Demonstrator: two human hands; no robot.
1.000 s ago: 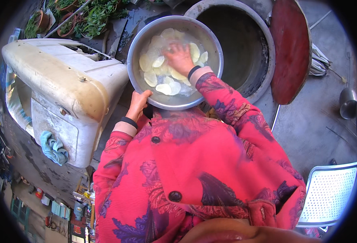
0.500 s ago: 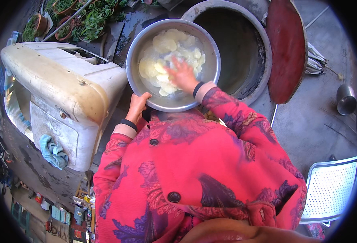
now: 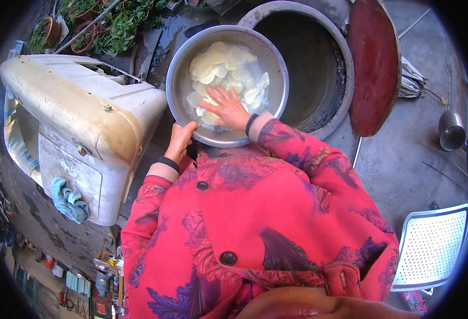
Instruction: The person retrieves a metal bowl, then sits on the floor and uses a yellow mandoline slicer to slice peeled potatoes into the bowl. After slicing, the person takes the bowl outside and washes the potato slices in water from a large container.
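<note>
Steel basin [image 3: 178, 80] of pale potato slices [image 3: 228, 72] in water: washing appearing underway; right hand [image 3: 227, 108] is spreading open fingers among slices, left hand [image 3: 181, 141] is gripping the near rim.

1. The bowl [image 3: 176, 80], round and of shiny metal, is sitting tilted slightly, its near rim resting against the red jacket.
2. Pale slices [image 3: 228, 66], thin and rounded, are lying in cloudy water inside the bowl, piling up mostly toward its far and right sides, several overlapping.
</note>
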